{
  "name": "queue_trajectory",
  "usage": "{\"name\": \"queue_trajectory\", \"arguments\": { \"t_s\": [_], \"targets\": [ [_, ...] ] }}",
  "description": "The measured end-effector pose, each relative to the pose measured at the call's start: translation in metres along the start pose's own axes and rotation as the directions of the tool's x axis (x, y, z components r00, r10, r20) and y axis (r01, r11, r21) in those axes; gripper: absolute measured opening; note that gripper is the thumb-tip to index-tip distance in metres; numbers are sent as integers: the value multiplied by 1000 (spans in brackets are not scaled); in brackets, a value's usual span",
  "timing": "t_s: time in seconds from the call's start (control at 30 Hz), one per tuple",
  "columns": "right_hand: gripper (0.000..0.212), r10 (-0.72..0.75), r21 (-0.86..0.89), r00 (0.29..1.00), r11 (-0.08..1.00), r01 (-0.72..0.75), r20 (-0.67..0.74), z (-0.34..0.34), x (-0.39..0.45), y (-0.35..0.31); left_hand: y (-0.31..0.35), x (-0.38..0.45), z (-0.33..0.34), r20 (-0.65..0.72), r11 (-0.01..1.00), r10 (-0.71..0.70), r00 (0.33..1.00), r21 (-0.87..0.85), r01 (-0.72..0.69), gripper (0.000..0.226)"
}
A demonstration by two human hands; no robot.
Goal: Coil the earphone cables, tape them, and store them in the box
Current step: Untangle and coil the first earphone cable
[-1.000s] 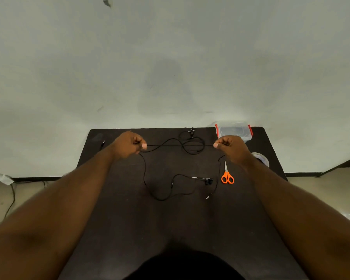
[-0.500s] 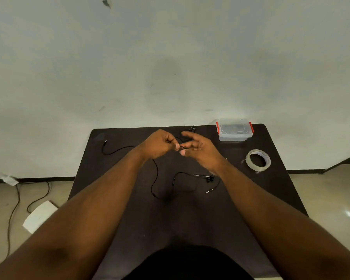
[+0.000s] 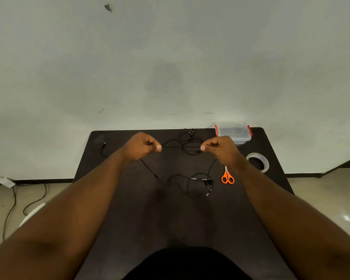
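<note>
Two hands work over the dark worktop (image 3: 141, 209) that fills the lower centre of the frame. We judge the step in hand to be measuring out a length of earphone cable (image 3: 180, 147) before coiling.

1. The left hand (image 3: 142, 146) and right hand (image 3: 220, 147), both at mid-frame, each pinch the cable between thumb and curled fingers; a short span runs taut between them.
2. We keep that tension even, then bring the hands together to lay equal loops.
3. The slack trails down to a tangle at centre right, where we risk snagging; we feed it slowly.

The clear box (image 3: 233, 132) with red clips sits at the upper right edge, the tape roll (image 3: 258, 161) below it, the orange scissors (image 3: 227, 176) nearer centre.

No writing or brand is legible.
</note>
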State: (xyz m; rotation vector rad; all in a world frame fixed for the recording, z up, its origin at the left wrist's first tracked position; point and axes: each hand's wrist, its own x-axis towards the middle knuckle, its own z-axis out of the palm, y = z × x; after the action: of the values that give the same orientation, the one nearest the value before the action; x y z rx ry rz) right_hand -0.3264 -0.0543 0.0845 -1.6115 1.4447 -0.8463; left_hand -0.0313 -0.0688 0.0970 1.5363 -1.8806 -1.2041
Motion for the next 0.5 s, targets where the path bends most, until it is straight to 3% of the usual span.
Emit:
{"name": "queue_trajectory", "arguments": {
  "t_s": [0.1, 0.5],
  "targets": [
    [5, -27, -81, 999, 996, 25, -21, -20, -1, 5, -11, -3, -16, -38, 999, -39, 999, -2, 39, 9],
    [12, 30, -85, 998, 996, -35, -63, -38, 2, 9, -11, 5, -25, -85, 999, -29, 996, 36, 32, 5]
  ]
}}
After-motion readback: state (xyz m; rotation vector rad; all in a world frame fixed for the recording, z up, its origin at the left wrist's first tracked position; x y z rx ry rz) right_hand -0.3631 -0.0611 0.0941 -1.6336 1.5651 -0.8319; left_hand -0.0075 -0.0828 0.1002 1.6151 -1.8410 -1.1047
